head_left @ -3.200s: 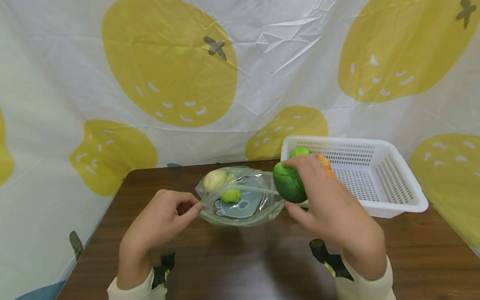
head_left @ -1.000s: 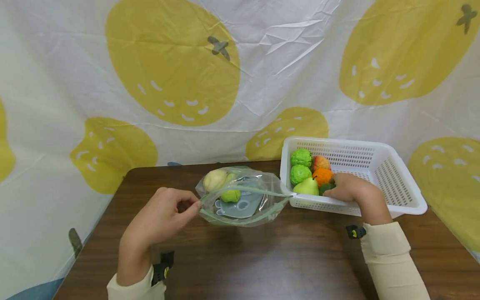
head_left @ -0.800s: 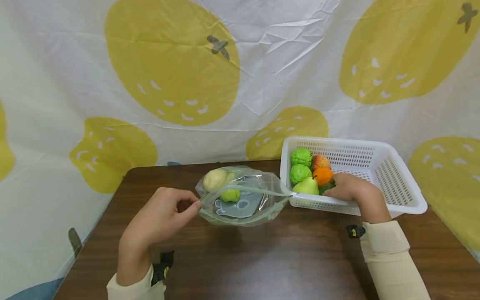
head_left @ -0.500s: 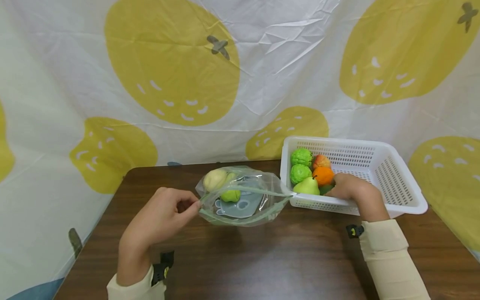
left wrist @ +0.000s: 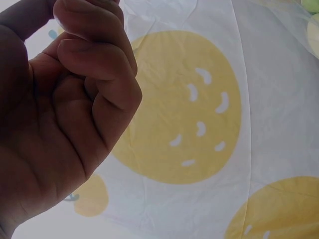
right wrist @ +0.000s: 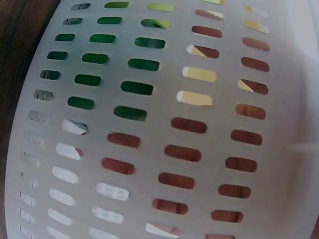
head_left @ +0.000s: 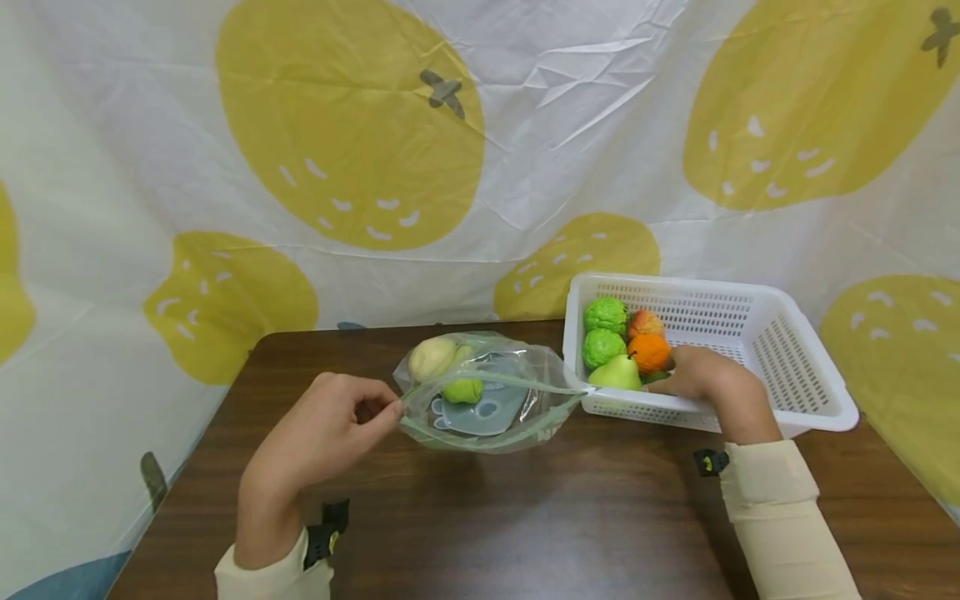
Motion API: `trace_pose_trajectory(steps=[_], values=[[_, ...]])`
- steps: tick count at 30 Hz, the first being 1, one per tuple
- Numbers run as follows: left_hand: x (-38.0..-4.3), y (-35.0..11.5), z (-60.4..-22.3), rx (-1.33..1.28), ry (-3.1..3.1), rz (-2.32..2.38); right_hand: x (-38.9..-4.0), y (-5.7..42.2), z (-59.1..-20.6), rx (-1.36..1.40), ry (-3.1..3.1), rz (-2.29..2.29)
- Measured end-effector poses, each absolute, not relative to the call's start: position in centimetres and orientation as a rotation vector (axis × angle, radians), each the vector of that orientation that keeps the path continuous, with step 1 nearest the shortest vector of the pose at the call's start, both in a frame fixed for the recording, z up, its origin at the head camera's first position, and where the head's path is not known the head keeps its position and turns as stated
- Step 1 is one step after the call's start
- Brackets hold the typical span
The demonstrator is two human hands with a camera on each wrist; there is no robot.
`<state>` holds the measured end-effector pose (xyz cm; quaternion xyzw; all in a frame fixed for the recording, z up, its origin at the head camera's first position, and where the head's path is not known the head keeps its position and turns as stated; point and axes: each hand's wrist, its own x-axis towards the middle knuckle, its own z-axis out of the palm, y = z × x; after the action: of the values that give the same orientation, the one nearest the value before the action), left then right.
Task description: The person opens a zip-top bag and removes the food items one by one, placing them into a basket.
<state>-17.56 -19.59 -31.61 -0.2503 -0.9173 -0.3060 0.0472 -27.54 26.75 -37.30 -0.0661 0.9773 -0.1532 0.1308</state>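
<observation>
Hand (left) (head_left: pixel 322 429): finger and thumb pinch bag (head_left: pixel 525 431) edge | hand (right) (head_left: pixel 708 383): touching dark green fruit (head_left: pixel 657 377), grip unclear

A dark brown wood-grain table (head_left: pixel 480 517), rounded at its far left corner, shows a soft sheen across the near part. On it, toward the far edge, sits a clear zip bag (head_left: pixel 538 431); just to the right stands a white slotted plastic basket (head_left: pixel 667 412).

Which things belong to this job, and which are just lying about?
In the job, apparently:
left hand, pinching the bag
right hand, at the dark green fruit
basket
pale fruit, bagged

Seemingly just there:
pear, orange, reddish fruit, two bumpy fruits (perhaps needed later)
cloth, table
</observation>
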Motion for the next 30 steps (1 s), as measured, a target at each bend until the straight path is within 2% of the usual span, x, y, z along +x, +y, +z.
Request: trace_pose_trajectory(steps=[9,17,30], values=[[-17.5,-19.6,-31.5,-0.762,-2.798,-0.934,-26.9,26.8,-36.2,-0.141,2.863,-0.403],[-17.4,-19.6,-31.5,-0.757,-2.804,-0.941,-24.6,25.2,-33.2,-0.208,2.995,-0.429],[-17.2,-19.5,-31.4,-0.726,-2.809,-0.955,-17.9,19.9,-28.3,-0.684,3.201,-0.919]])
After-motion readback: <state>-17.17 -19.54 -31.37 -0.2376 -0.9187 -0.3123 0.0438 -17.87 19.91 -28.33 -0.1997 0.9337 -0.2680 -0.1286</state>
